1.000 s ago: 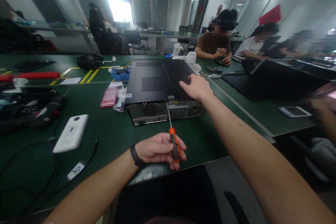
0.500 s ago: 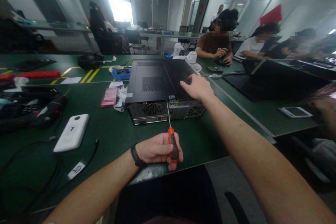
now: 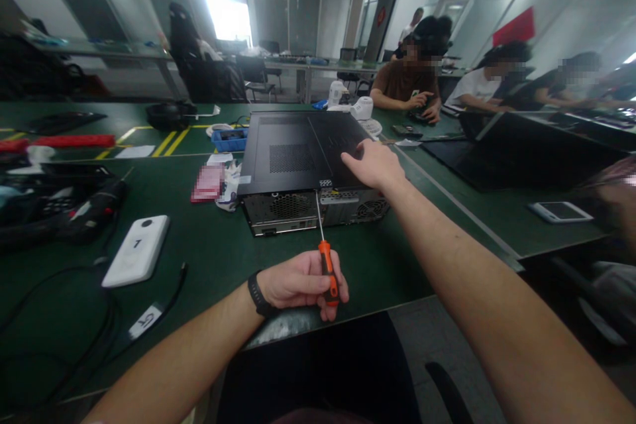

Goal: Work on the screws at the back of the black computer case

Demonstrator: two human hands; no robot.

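Note:
A black computer case (image 3: 293, 139) lies flat on the green table, its metal back panel (image 3: 342, 211) facing me. My left hand (image 3: 303, 281), with a black band on the wrist, is closed around the orange and black handle of a screwdriver (image 3: 328, 271). The thin shaft points away from me, and its tip meets the upper edge of the back panel near the middle. What the tip sits on is too small to make out. My right hand (image 3: 375, 164) rests on the right side of the case top, thumb spread away from the fingers.
Left of the case are a pink packet (image 3: 209, 182), a blue tray (image 3: 231, 139) and a white power bank (image 3: 136, 252) beside black cables. A phone (image 3: 561, 212) and a dark laptop (image 3: 497, 152) lie to the right. A co-worker (image 3: 410, 83) sits across the table.
The screwdriver's handle has turned about its axis and shifted slightly right, with my left fingers still around it. My right hand and the case stay in place.

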